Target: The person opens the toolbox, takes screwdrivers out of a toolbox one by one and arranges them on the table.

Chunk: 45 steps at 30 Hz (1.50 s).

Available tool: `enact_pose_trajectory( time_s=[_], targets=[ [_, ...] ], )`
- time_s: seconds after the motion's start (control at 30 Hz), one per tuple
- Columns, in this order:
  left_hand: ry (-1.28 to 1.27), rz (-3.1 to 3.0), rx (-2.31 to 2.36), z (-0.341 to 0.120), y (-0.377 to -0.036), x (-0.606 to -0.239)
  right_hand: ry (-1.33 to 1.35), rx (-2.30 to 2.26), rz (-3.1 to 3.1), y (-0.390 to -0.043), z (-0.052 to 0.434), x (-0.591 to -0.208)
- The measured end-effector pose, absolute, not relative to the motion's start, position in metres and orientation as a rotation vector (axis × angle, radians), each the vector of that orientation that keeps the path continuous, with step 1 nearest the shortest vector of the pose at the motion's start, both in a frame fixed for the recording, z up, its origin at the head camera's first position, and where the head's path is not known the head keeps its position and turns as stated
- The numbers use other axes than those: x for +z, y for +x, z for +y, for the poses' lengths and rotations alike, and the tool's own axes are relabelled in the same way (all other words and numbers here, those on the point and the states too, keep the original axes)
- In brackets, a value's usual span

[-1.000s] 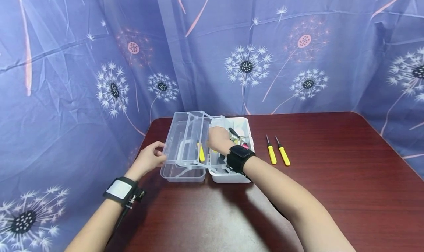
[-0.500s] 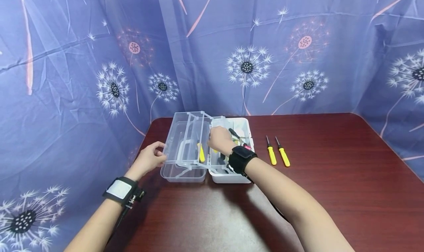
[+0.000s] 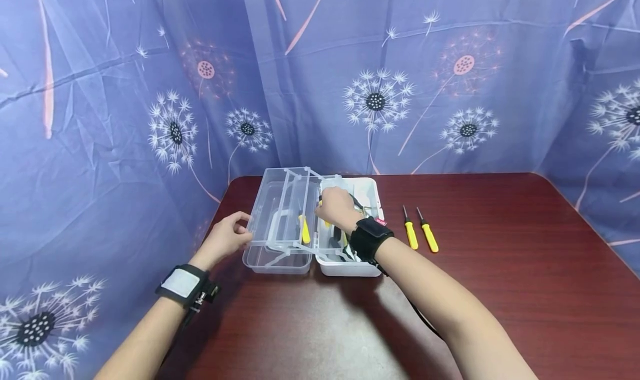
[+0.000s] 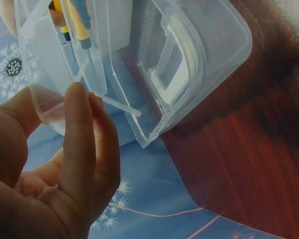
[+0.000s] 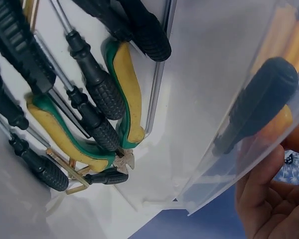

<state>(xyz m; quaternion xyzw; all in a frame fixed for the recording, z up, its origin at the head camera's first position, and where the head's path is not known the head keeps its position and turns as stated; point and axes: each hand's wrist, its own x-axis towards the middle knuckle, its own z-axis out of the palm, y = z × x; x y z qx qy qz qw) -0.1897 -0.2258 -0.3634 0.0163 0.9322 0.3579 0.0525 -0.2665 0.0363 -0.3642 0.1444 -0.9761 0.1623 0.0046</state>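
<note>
On the red table [image 3: 485,291], the left hand [image 3: 226,238] pinches the left edge of the clear tray [image 3: 263,202] on the toolbox [image 3: 350,269], while the right hand [image 3: 336,206], now slightly farther right, bends over its middle, hold too hidden to tell, so work seems unfinished.

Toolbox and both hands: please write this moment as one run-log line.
left hand: holds edge of clear tray; right hand: over toolbox, grip unclear; toolbox: open, tools inside; two yellow-handled screwdrivers: on table

Blue dandelion-print curtain [image 3: 310,108] behind a reddish-brown table [image 3: 500,258]
</note>
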Motion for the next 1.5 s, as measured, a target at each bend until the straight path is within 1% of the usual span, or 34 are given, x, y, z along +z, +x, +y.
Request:
enact_pose_trajectory(
  time_s=[0.87,1.1,1.5],
  targets=[
    [0.037,2.833,1.089,-0.226,-0.192,-0.364,0.388,0.553,-3.009,-0.262,0.063,-0.346],
    [0.036,2.829,1.098,-0.225,-0.191,-0.364,0.394,0.613,-2.982,-0.263,0.080,-0.348],
    [0.030,2.826,1.088,-0.226,-0.191,-0.365,0.260,0.639,-3.015,-0.264,0.115,-0.353]
  ],
)
